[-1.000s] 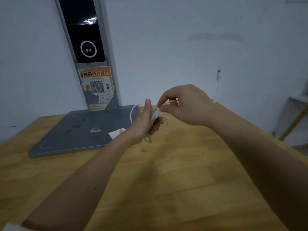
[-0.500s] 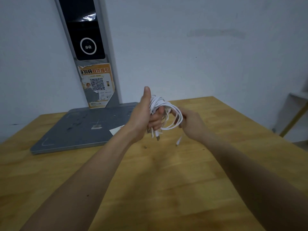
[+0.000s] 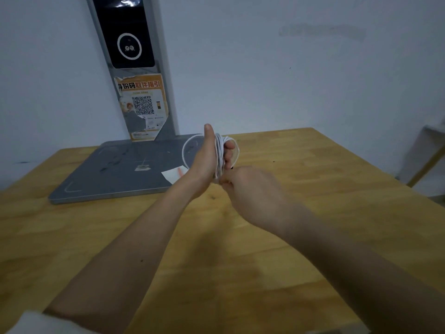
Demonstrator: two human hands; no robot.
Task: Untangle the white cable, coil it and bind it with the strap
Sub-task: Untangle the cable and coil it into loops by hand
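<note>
Head view: at the centre of the frame the left hand [image 3: 207, 160] is raised above the wooden table [image 3: 313, 213], thumb pointing up, its fingers curled round a bundle of white cable [image 3: 219, 153]. The cable's turns run down across the palm side of the hand, with one loose loop arching out to the left and another to the right of the fingers. Just below and to the right, the right hand [image 3: 252, 189] shows its back to the camera; its fingertips meet the lower end of the bundle, though whether they pinch the cable or only touch it I cannot tell. A small dark spot sits at the top of the right hand's knuckles, too small to identify.

Behind the hands, in the upper left of the frame, a grey stand [image 3: 115, 169] has a flat base lying on the table and an upright column against the wall. The column carries a black panel [image 3: 125, 32] with a white ring and an orange QR-code sticker [image 3: 142, 104] below it. A white slip of paper [image 3: 173, 175] lies on the base near the left wrist.
</note>
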